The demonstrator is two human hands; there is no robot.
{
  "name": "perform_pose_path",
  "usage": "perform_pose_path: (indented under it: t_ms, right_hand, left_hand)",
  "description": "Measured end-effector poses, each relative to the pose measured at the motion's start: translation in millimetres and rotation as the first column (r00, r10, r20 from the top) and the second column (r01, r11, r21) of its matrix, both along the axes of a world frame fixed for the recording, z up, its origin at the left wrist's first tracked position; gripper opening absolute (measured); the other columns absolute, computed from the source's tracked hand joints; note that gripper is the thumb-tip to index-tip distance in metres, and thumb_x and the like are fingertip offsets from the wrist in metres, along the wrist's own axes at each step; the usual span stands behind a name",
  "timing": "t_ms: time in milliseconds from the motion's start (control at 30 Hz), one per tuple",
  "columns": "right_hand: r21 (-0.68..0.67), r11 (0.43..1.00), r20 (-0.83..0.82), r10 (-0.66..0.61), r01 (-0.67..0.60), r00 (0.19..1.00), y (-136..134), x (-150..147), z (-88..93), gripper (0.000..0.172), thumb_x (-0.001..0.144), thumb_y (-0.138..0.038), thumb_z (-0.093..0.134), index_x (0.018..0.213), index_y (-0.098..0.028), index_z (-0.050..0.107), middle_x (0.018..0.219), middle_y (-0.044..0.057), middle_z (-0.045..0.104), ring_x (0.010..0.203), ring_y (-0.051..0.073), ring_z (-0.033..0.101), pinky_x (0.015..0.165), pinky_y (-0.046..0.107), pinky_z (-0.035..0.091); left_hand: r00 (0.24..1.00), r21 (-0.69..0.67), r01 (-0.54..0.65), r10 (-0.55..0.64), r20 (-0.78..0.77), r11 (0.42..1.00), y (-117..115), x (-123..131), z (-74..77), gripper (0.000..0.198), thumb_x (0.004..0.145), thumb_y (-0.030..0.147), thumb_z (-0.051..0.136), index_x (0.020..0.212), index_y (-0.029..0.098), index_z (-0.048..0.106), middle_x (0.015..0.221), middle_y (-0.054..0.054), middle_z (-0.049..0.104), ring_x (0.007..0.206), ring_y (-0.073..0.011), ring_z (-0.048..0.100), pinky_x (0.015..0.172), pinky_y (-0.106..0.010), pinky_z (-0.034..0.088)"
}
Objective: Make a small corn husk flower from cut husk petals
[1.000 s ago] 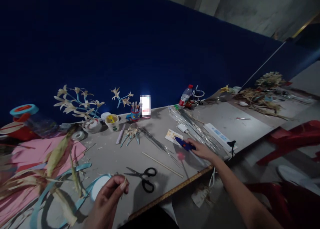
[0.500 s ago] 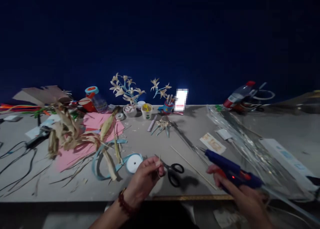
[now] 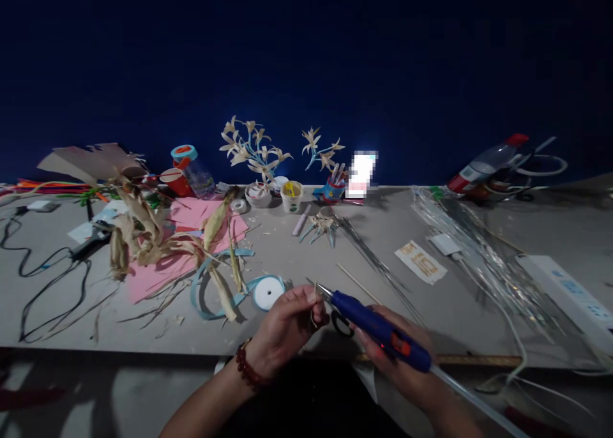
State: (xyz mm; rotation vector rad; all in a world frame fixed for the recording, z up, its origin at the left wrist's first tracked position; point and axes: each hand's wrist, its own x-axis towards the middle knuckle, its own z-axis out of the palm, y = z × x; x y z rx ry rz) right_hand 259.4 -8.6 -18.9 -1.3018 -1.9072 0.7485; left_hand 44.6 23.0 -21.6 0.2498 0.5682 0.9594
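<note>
My right hand [image 3: 395, 345] is wrapped round a blue glue gun [image 3: 378, 326], with a long translucent glue stick [image 3: 472, 396] running out of its back. The metal nozzle points left and meets the fingertips of my left hand [image 3: 297, 313]. Those fingers pinch a small pale strip of husk [image 3: 315, 291]; most of it is hidden by the fingers. Under the gun lie black scissors [image 3: 341, 325], partly covered. Just left of my hand is a white spool [image 3: 269, 293] with light-blue ribbon [image 3: 198, 297] uncurled from it.
Dried corn husks [image 3: 143, 234] lie over pink paper [image 3: 158, 278] at left. Husk-flower sprays [image 3: 253, 147] stand behind, near small cups [image 3: 292, 198]. Thin wires [image 3: 368, 249], a patterned card [image 3: 421, 262], clear plastic wrap [image 3: 483, 272] and a white power strip [image 3: 569, 294] fill the right.
My right hand has brought the glue gun leftward, so its nozzle is now at my left fingertips and the gun covers part of the scissors. The whole view has shifted slightly.
</note>
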Motion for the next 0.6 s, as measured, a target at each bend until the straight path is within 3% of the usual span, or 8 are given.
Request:
perform_pose_path:
  t_ms: [467, 600]
  right_hand:
    - [-0.004, 0.996, 0.02, -0.09, 0.09, 0.996, -3.0, -9.2, 0.6, 0.015, 0.088, -0.04, 0.062, 0.084, -0.025, 0.062, 0.068, 0.001, 0.064, 0.06, 0.019, 0.062, 0.057, 0.029, 0.05]
    - [0.014, 0.998, 0.0, -0.06, 0.06, 0.998, -2.4, -10.6, 2.2, 0.016, 0.089, -0.04, 0.062, 0.082, -0.025, 0.062, 0.069, 0.0, 0.064, 0.059, 0.018, 0.063, 0.057, 0.028, 0.049]
  left_hand:
    - [0.999, -0.051, 0.018, -0.017, 0.035, 0.999, -1.1, -1.8, 0.5, 0.022, 0.071, 0.022, 0.085, 0.071, 0.011, 0.066, 0.061, 0.001, 0.059, 0.056, -0.0077, 0.054, 0.073, -0.025, 0.046]
    - [0.999, -0.066, 0.015, -0.013, 0.034, 0.998, -1.1, -1.8, 1.0, 0.022, 0.071, 0.022, 0.086, 0.071, 0.012, 0.066, 0.06, 0.001, 0.059, 0.056, -0.0077, 0.053, 0.071, -0.025, 0.046]
